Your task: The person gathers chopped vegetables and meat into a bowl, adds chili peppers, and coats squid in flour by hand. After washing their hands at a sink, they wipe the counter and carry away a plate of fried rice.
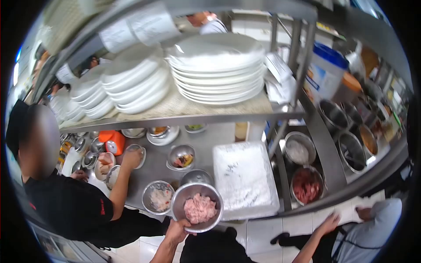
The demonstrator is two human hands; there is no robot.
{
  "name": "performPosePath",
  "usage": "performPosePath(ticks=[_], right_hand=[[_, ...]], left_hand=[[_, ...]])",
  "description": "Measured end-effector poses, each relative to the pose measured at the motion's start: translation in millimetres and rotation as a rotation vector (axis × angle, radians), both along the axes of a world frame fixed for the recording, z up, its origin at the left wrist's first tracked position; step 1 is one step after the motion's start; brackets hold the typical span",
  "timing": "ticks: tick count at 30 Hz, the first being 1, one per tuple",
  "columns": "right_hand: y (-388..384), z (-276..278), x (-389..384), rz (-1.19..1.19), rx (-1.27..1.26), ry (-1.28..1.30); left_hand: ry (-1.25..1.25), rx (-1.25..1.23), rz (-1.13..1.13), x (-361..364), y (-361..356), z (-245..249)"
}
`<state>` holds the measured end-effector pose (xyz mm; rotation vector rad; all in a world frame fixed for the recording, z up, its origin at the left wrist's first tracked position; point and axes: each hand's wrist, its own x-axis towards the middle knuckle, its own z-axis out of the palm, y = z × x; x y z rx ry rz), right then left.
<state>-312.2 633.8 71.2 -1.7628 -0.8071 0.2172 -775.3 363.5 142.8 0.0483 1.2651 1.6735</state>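
Note:
My left hand (177,232) grips the near rim of a steel mixing bowl (176,205), with the thumb over the edge. A mound of pale pink raw minced meat (200,208) lies in it. Off to the right, over the floor, my right hand (329,223) is held out with loosely bent fingers and nothing visible in it. Just left of the held bowl is a steel bowl of whitish chopped food with red bits (160,198). Another steel bowl (196,176) is partly hidden behind it.
A white-covered tray (243,177) lies on the steel counter (199,140). Stacked white plates (217,70) fill the overhead shelf. Pots of red meat (307,186) and white food (299,149) stand right. A co-worker in black (72,210) reaches across at left; a person in grey (372,228) is at right.

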Motion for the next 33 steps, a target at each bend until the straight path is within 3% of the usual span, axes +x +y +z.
performPosePath(ticks=[1,3,5,7,8,9,10,11,13,14,16,19,21,23,24,26,33], right_hand=[[-27,-10,-27,0.018,0.340,0.295],[-81,-19,-62,0.318,0.295,0.243],[-112,-14,-113,0.607,0.302,0.394],[-111,23,-173,0.885,0.218,0.019],[-102,46,-213,0.923,0.273,-0.083],[-88,49,-232,1.191,0.068,-0.062],[-74,54,-262,1.335,0.029,-0.165],[-54,19,-286,1.459,-0.087,-0.142],[-32,13,-324,1.717,-0.211,-0.331],[-26,6,-336,1.720,-0.215,-0.341],[-18,-12,-354,2.023,-0.146,-0.689],[-14,-65,-363,2.172,-0.189,-0.797],[-19,-56,-356,2.156,-0.170,-0.927],[-26,-43,-346,2.033,-0.223,-1.421],[-27,-31,-343,2.029,-0.221,-1.421],[-23,-8,-337,2.027,-0.647,-1.335],[-9,-38,-317,1.964,-0.911,-1.314]], left_hand=[[-0.023,-0.009,0.006,2,-2,3],[0.019,0.003,0.022,1,-1,8],[0.072,-0.050,-0.005,-3,-6,0],[0.042,-0.063,0.019,-4,-2,9],[0.071,-0.065,0.017,-4,1,14],[0.098,-0.067,0.015,-3,0,16],[0.070,-0.082,0.012,-6,-2,11],[0.059,-0.077,0.022,-7,-3,7],[0.108,-0.051,0.006,-7,-5,3],[0.095,-0.066,0.038,-7,-5,3],[0.097,-0.064,0.028,-10,-11,-1],[0.122,-0.056,0.001,-14,-17,2],[0.127,-0.050,-0.012,-14,-18,5],[0.085,-0.050,0.022,-12,-12,8],[0.107,-0.046,0.000,-11,-10,6],[0.112,-0.050,-0.026,-10,-3,17],[0.072,-0.014,-0.181,-14,29,3]])
